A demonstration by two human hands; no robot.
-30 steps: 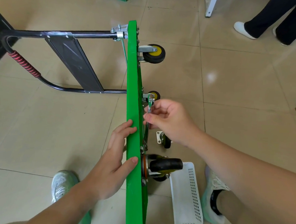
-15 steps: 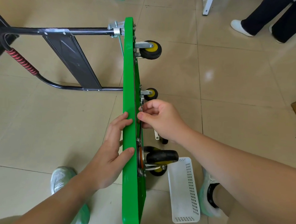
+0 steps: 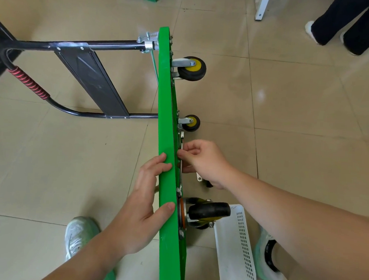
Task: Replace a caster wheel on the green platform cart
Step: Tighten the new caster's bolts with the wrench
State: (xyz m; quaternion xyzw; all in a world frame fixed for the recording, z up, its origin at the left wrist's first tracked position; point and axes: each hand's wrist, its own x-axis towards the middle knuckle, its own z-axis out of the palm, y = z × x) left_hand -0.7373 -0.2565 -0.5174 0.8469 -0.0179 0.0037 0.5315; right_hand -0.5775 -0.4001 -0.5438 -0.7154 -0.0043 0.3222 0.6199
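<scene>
Leftmost, the left hand clasps the rim of the green platform cart, stood on edge on the floor; stiff and likely top-heavy, it wants that rim grip. Beyond, the right hand pinches a wrench near the caster wheel.

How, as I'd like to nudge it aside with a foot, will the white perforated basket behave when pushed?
The white basket looks like thin perforated plastic, so it is probably light and would slide easily on the glossy floor tiles. Long and low, it would likely skid or swivel rather than tip. Its thin walls may flex.
</scene>
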